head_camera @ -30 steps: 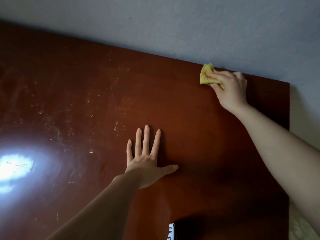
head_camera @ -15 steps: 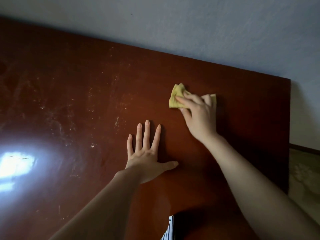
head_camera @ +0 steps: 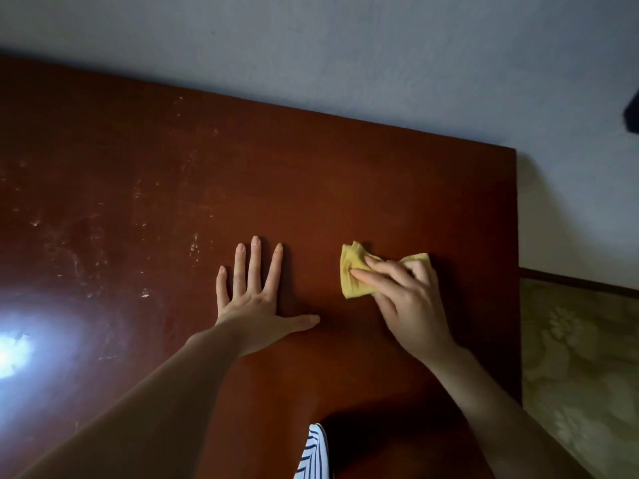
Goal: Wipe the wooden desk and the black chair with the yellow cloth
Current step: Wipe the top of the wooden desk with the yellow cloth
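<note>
- One cloth (head_camera: 352, 278), yellow and bunched, lies on the right half of the desk (head_camera: 311, 174), inward from the right edge and well short of the far edge.
- My right hand (head_camera: 411, 305) sits on top of it. The fingers (head_camera: 377, 276) are curled over the folds, gripping them and pressing them to the wood. Cloth ends stick out left of my fingertips and beyond my knuckles.
- My left hand (head_camera: 256, 302) lies palm down on the desk, near the cloth on its left and not touching it. Its fingers are straight and spread, the thumb points toward my right hand, and it holds nothing.
- Pale scuffs (head_camera: 145, 293) and streaks mark the wood on the left half, and a bright glare (head_camera: 14, 350) sits farther left.
- A grey wall (head_camera: 345, 63) runs along the far edge.
- Past the right edge there is patterned floor (head_camera: 581, 340).
- A striped garment (head_camera: 313, 454) shows at the near side, between my forearms.
- A dark shape (head_camera: 631, 115) against the wall beyond the far right corner is too cut off to identify.
</note>
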Action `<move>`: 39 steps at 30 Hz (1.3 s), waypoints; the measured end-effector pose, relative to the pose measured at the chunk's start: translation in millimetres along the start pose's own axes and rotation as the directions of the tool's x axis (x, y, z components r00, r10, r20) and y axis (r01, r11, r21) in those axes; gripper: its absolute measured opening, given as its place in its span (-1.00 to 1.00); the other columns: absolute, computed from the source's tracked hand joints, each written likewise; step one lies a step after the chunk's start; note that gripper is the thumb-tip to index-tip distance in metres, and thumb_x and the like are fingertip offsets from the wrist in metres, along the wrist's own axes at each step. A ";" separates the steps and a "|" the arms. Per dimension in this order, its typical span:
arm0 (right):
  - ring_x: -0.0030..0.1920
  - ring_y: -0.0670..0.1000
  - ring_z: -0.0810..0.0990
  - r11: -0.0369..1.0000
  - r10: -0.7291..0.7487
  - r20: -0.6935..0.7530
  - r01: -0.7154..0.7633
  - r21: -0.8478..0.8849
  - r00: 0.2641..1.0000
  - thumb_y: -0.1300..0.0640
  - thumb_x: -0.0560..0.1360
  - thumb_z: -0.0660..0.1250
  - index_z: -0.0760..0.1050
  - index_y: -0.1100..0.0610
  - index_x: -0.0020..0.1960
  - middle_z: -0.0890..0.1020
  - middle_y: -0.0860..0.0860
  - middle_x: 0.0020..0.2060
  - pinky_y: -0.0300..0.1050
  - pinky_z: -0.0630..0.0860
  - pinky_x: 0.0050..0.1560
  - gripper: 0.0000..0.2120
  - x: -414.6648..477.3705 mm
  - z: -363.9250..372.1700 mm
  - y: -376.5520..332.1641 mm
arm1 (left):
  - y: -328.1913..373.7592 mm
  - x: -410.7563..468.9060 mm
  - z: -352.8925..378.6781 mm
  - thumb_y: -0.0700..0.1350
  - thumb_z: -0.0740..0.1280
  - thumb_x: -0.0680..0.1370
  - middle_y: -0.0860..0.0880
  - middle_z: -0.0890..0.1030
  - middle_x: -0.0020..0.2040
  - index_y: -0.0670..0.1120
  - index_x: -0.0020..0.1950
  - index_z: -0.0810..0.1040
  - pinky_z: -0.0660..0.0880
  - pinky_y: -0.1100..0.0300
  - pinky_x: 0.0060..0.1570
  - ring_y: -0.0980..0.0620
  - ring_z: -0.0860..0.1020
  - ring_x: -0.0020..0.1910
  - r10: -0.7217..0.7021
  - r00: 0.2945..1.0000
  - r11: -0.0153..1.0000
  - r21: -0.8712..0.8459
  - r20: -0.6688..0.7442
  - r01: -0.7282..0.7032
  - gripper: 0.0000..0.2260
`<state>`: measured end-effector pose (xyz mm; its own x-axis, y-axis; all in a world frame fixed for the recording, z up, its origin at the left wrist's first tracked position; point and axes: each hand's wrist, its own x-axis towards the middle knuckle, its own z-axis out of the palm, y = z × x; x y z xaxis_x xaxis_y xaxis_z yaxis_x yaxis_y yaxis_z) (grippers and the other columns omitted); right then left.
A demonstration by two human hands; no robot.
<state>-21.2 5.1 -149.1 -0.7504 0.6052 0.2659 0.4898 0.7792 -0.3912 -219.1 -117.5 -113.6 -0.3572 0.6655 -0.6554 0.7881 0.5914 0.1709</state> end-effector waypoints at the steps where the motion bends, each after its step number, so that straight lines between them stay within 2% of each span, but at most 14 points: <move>1: -0.06 -0.01 0.37 1.000 0.025 -0.011 -0.026 -0.008 1.000 0.13 0.48 0.22 0.59 -0.04 0.19 0.62 -0.09 0.11 -0.09 0.30 0.01 -0.67 4.4 -3.4 10.3 | 0.6 0.1 -0.2 0.56 0.09 0.28 0.04 -0.66 0.30 0.20 0.22 -0.67 -0.41 -0.08 0.38 -0.01 -0.59 0.36 -0.001 1.000 1.000 -0.001 0.004 0.001 0.01; 5: -0.08 0.04 0.35 0.983 0.168 -0.050 -0.171 -0.073 0.985 0.15 0.46 0.26 0.57 -0.05 0.21 0.60 -0.07 0.17 -0.10 0.26 -0.02 -0.65 34.2 -15.3 59.5 | 0.8 0.5 -0.6 0.56 0.08 0.27 0.05 -0.69 0.28 0.20 0.24 -0.66 -0.42 -0.08 0.38 -0.01 -0.60 0.34 -0.001 1.000 1.000 -0.010 0.023 0.002 0.01; 10: -0.02 0.23 0.42 0.916 0.362 -0.129 -0.378 -0.138 0.923 0.20 0.52 0.31 0.55 0.00 0.25 0.58 -0.01 0.21 0.03 0.32 0.01 -0.68 80.7 -29.0 112.9 | 0.4 -0.3 -3.0 0.65 -0.11 0.15 0.09 -0.74 0.20 0.21 0.19 -0.71 -0.46 -0.06 0.36 0.04 -0.68 0.24 0.005 0.999 1.000 -0.030 0.040 -0.004 -0.01; 12: 0.08 0.24 0.41 0.859 0.471 -0.169 -0.493 -0.136 0.866 0.15 0.55 0.27 0.52 -0.02 0.28 0.56 0.00 0.24 0.05 0.31 0.09 -0.68 100.3 -33.0 126.8 | 0.6 -1.0 -3.3 0.68 -0.26 -0.01 0.10 -0.74 0.22 0.23 0.19 -0.72 -0.48 -0.05 0.34 0.07 -0.70 0.22 0.017 0.999 0.998 -0.055 0.032 -0.015 0.02; 14: 0.17 0.21 0.38 0.766 0.596 -0.217 -0.629 -0.135 0.773 0.11 0.57 0.24 0.49 -0.07 0.31 0.52 -0.02 0.27 0.03 0.27 0.17 -0.68 118.7 -35.2 134.9 | -0.2 -0.8 -2.5 0.67 -0.40 -0.11 0.09 -0.73 0.24 0.24 0.19 -0.72 -0.49 -0.04 0.33 0.08 -0.70 0.23 0.023 0.999 0.998 -0.061 0.027 -0.021 0.03; 17: 0.26 0.17 0.34 0.621 0.738 -0.287 -0.781 -0.064 0.610 0.08 0.57 0.23 0.47 -0.14 0.30 0.49 -0.06 0.28 0.01 0.19 0.28 -0.68 137.5 -31.0 131.6 | -1.3 -0.6 -3.1 0.65 -0.46 -0.12 0.09 -0.74 0.23 0.23 0.20 -0.72 -0.51 -0.03 0.32 0.09 -0.71 0.21 0.030 0.999 0.998 -0.060 0.028 -0.028 0.02; 19: 0.27 0.16 0.33 0.591 0.764 -0.299 -0.806 -0.034 0.572 0.09 0.56 0.23 0.48 -0.16 0.29 0.49 -0.08 0.28 0.04 0.12 0.36 -0.67 139.4 -25.7 121.3 | -0.7 -1.0 -4.2 0.65 -0.45 -0.12 0.10 -0.74 0.22 0.23 0.21 -0.71 -0.58 0.03 0.25 0.10 -0.72 0.20 0.034 0.999 0.997 -0.064 0.029 -0.033 0.03; 21: 0.23 0.17 0.36 0.630 0.735 -0.273 -0.774 -0.065 0.621 0.09 0.55 0.25 0.49 -0.15 0.28 0.51 -0.09 0.26 0.05 0.14 0.34 -0.67 132.5 -20.5 107.4 | -1.1 -0.8 -4.5 0.66 -0.37 -0.09 0.10 -0.74 0.22 0.22 0.22 -0.69 -0.60 0.05 0.23 0.10 -0.72 0.20 0.030 0.999 0.998 -0.059 0.023 -0.028 0.04; 24: 0.10 0.17 0.43 0.786 0.578 -0.235 -0.610 -0.099 0.782 0.12 0.51 0.32 0.54 -0.10 0.25 0.58 -0.09 0.18 0.09 0.26 0.23 -0.67 104.0 -9.8 80.4 | 0.3 -0.3 -5.1 0.60 -0.25 0.02 0.09 -0.72 0.23 0.21 0.25 -0.65 -0.49 -0.03 0.34 0.08 -0.70 0.21 0.026 0.999 0.997 -0.070 0.021 -0.024 -0.01; 26: 0.00 0.15 0.44 0.862 0.468 -0.222 -0.497 -0.100 0.855 0.13 0.47 0.35 0.58 -0.07 0.20 0.62 -0.08 0.11 0.09 0.34 0.10 -0.69 79.8 -2.7 59.3 | 0.7 -0.4 -4.9 0.60 -0.23 0.03 0.10 -0.70 0.24 0.21 0.28 -0.62 -0.47 -0.04 0.35 0.07 -0.68 0.24 0.028 0.999 0.996 -0.084 0.015 -0.027 -0.01; 30: -0.05 0.02 0.36 0.923 0.360 -0.206 -0.379 -0.062 0.910 0.07 0.45 0.24 0.60 -0.07 0.15 0.63 -0.11 0.04 0.07 0.39 0.03 -0.68 31.0 9.5 11.1 | 1.1 -0.4 -3.3 0.60 -0.22 0.02 0.10 -0.71 0.24 0.22 0.26 -0.63 -0.45 -0.05 0.36 0.06 -0.66 0.27 0.026 0.999 0.996 -0.086 0.018 -0.025 0.00; 33: -0.03 0.00 0.37 0.963 0.258 -0.170 -0.268 -0.039 0.951 0.10 0.47 0.24 0.61 -0.05 0.15 0.63 -0.12 0.03 0.02 0.35 0.03 -0.69 0.1 16.6 -19.7 | 1.8 -0.2 -2.4 0.65 -0.20 0.02 0.07 -0.73 0.22 0.21 0.23 -0.67 -0.44 -0.07 0.37 0.02 -0.65 0.28 0.028 0.999 0.998 -0.058 0.024 -0.027 0.03; 37: -0.02 -0.05 0.39 0.988 0.140 -0.156 -0.148 -0.037 0.978 0.11 0.46 0.28 0.62 -0.04 0.14 0.63 -0.13 0.03 0.00 0.36 0.03 -0.71 -7.3 18.0 -22.1 | 1.2 -0.6 -0.3 0.62 -0.18 0.09 0.07 -0.75 0.20 0.19 0.18 -0.72 -0.44 -0.08 0.37 0.03 -0.70 0.22 0.036 0.999 0.999 -0.027 0.035 -0.035 -0.02; 39: -0.01 -0.05 0.40 0.994 0.099 -0.132 -0.104 -0.030 0.986 0.11 0.46 0.30 0.61 -0.05 0.15 0.63 -0.12 0.06 -0.02 0.35 0.05 -0.71 4.3 18.7 -17.5 | -0.1 -0.2 0.4 0.63 -0.10 0.16 0.06 -0.75 0.20 0.18 0.19 -0.72 -0.44 -0.08 0.37 0.02 -0.70 0.22 0.034 0.998 0.999 -0.022 0.045 -0.033 0.00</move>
<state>-41.4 -9.0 -157.6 -0.6330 0.6956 0.3399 0.5781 0.7167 -0.3901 -218.9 -117.8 -113.7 -0.3072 0.6638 -0.6819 0.7884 0.5788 0.2083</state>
